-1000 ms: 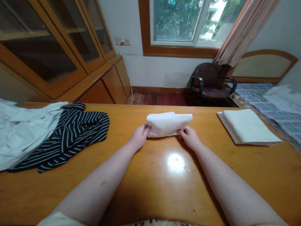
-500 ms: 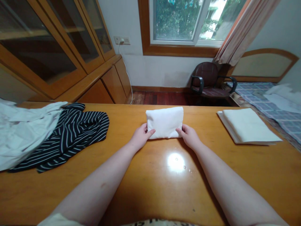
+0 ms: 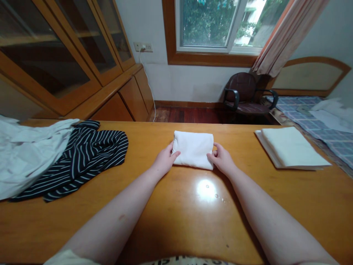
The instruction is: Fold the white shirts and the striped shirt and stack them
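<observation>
- In the head view, how are the hands posed?
- Both forearms are stretched forward from the near side. The left edge of the folded white cloth (image 3: 193, 149) is held lightly by the left hand (image 3: 163, 161), its thumb laid over the top; the right edge is held likewise by the right hand (image 3: 223, 160), its index finger extended. Whether fingers are tucked beneath cannot be told.
- And the surface and the room?
- The cloth is laid flat on the polished wooden table (image 3: 176, 217), toward the far side. At left, a black-and-white striped garment (image 3: 96, 154) is partly overlapped by crumpled white fabric (image 3: 30, 154); at right, a folded white stack (image 3: 292, 147) is placed. Beyond, a glass-fronted cabinet (image 3: 110, 82), a window (image 3: 206, 25), a brown armchair (image 3: 242, 90) and a bed (image 3: 298, 110) are seen, from left to right.
- What of the edges?
- The far table edge is found just beyond the cloth. A stretch of wood is left between striped garment and left hand, another between right hand and stack; nearer, wood is framed by the forearms.
</observation>
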A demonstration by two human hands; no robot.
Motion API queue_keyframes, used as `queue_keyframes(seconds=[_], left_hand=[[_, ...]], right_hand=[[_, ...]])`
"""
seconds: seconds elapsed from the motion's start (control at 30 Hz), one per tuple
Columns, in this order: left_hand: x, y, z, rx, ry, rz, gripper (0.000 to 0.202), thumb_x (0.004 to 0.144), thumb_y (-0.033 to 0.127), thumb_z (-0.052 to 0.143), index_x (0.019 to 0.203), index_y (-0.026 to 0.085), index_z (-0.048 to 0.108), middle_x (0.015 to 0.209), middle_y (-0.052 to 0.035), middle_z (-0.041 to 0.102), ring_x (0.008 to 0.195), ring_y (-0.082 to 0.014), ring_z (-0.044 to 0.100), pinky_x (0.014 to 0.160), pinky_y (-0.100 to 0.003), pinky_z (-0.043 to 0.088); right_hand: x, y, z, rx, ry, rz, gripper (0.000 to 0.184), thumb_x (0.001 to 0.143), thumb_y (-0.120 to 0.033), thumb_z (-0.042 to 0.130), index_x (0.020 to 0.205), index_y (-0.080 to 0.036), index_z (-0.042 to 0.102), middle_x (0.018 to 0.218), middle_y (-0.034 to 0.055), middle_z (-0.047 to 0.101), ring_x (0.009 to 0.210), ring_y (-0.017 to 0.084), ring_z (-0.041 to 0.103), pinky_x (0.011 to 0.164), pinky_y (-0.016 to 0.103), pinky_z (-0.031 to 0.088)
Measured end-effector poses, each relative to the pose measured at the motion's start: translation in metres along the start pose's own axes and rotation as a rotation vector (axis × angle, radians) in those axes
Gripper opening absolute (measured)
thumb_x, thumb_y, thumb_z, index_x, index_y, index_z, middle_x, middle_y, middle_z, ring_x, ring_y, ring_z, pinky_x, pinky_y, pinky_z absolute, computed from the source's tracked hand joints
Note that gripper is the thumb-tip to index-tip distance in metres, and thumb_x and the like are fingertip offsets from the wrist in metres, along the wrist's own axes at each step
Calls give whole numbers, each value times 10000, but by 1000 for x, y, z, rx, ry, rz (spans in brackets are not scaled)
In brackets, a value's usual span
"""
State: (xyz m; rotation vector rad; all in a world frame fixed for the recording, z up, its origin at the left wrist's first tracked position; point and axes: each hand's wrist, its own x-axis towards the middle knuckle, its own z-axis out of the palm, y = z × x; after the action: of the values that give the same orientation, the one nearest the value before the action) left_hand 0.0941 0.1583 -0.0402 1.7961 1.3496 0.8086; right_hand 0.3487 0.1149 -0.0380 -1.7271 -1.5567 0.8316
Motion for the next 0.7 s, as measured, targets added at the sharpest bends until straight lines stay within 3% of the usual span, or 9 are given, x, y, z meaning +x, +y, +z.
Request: queue_keyframes(seconds=[0.1, 0.2, 0.3, 0.37, 0.43, 0.57, 0.7], left_hand=[[0, 4, -4, 126, 39, -22, 514, 843, 295, 526, 1332, 140, 492, 1343, -137, 533, 1228, -271, 503, 1033, -408, 381], [2, 5, -9, 206, 52, -29, 473, 861, 281, 495, 1303, 115, 529, 1298, -153, 568, 1200, -274, 522, 1027, -409, 382], [3, 4, -13, 187, -37, 32, 442, 876, 271, 466, 1291, 145, 552, 1262, -126, 599, 1161, -252, 549, 1005, -386, 401], [2, 4, -14, 162, -112, 78, 425, 888, 279, 441, 1282, 176, 566, 1229, -103, 623, 1130, -238, 566, 988, -378, 411], [2, 4, -15, 147, -177, 118, 412, 899, 296, 418, 1267, 208, 582, 1198, -84, 638, 1102, -225, 576, 976, -372, 415], [0, 8, -16, 173, -233, 151, 407, 897, 337, 425, 1245, 222, 601, 1118, -84, 655, 1033, -220, 591, 930, -366, 433], [-3, 11, -17, 154, -293, 216, 424, 895, 380, 438, 1262, 227, 586, 1088, -76, 660, 1000, -211, 594, 904, -344, 438]], right_hand=[[-1, 1, 1, 17, -6, -13, 414, 735, -316, 593, 1112, -158, 525, 508, -85, 487, 467, 121, 476, 505, 244, 359], [1, 7, 2, 54, 177, -7, 292, 759, -447, 596, 876, -181, 569, 525, -60, 478, 481, 121, 460, 498, 250, 352], [6, 13, 0, 185, 375, -22, 319, 795, -495, 549, 843, -180, 566, 673, 5, 581, 589, 140, 528, 567, 267, 419], [7, 14, -1, 256, 408, -40, 324, 789, -493, 557, 852, -176, 570, 776, 38, 621, 657, 145, 557, 615, 275, 447], [6, 13, -2, 319, 287, -9, 334, 782, -505, 558, 841, -177, 572, 764, 38, 634, 613, 136, 549, 582, 270, 448], [2, 9, 2, 339, -83, 29, 314, 762, -479, 595, 855, -180, 611, 726, 28, 655, 604, 143, 569, 558, 263, 450], [-1, 4, 6, 431, -146, -30, 347, 784, -433, 591, 1035, -195, 610, 993, 69, 685, 872, 180, 628, 756, 314, 495]])
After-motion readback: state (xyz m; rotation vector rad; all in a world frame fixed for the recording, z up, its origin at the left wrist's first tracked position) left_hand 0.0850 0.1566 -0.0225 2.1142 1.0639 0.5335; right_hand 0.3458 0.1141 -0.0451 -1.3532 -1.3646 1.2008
